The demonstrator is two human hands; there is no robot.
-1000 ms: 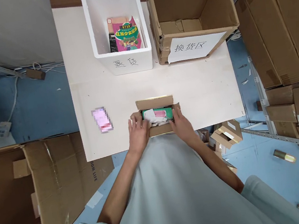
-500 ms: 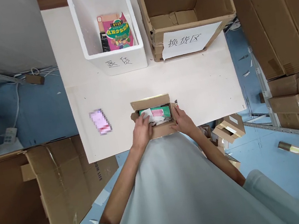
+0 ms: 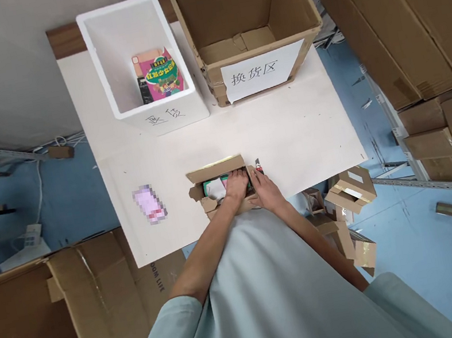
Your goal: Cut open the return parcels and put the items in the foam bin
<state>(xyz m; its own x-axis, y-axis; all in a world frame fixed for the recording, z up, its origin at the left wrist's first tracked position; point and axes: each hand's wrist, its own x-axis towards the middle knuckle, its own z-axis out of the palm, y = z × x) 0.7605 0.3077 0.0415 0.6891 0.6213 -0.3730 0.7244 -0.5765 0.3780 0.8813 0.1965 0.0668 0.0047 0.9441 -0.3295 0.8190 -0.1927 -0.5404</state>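
Observation:
A small open cardboard box [image 3: 213,169] sits at the table's front edge, flaps raised. Inside lies a green-and-pink package [image 3: 212,185], partly covered by crumpled white paper [image 3: 216,190]. My left hand [image 3: 236,186] reaches into the right end of the box, fingers curled over the package; their tips are hidden. With closed fingers my right hand [image 3: 266,190] grips the box's right side at a flap. Just beyond its fingertips is a red-and-black utility knife [image 3: 258,167], apparently lying on the table.
Behind stand a white foam box [image 3: 171,119] with books inside and a large open carton [image 3: 217,80] bearing a paper label. A pixelated pink object [image 3: 149,204] lies at left on the white table [image 3: 154,158]. Opened cartons [image 3: 350,192] are below right; a big carton [image 3: 104,295] stands lower left.
My left hand has moved right, from the white paper to the right end of the package. My right hand stays at the box's right side. The view has shifted and tilted.

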